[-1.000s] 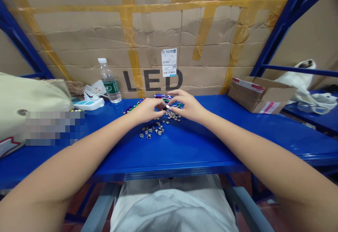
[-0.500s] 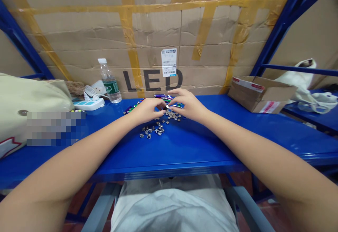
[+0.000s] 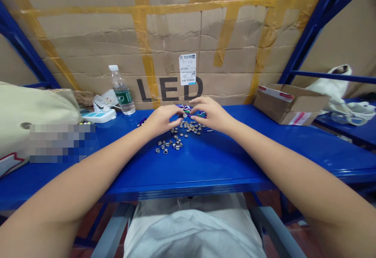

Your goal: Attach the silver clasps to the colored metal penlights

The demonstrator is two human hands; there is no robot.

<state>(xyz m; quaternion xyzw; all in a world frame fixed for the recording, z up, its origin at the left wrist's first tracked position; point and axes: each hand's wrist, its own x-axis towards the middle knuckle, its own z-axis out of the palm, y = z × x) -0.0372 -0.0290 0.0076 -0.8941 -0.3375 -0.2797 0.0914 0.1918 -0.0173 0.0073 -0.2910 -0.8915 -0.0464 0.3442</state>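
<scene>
My left hand [image 3: 166,119] is curled over the blue table, with a small silver disc [image 3: 185,115] at its fingertips, apparently pinched there. Facing it, my right hand [image 3: 212,114] has thumb and fingers apart, and I see nothing between them. Beneath and between the hands lie several small round metal discs [image 3: 192,127] in a loose spread. Nearer to me is a cluster of shiny silver metal pieces [image 3: 176,145]. Behind the fingers, colourful metallic pens or pen-like tubes [image 3: 186,109] are partly hidden by both hands.
A water bottle [image 3: 122,95] and a white power strip [image 3: 100,115] stand at the back left, beside a pale bag [image 3: 38,107]. An open cardboard box [image 3: 289,103] sits at the right. A large cardboard sheet [image 3: 164,35] closes off the back of the blue table [image 3: 188,172].
My hands have drawn slightly apart. The small disc has shifted a little up and left with my left fingertips, and my right fingers have come away from it.
</scene>
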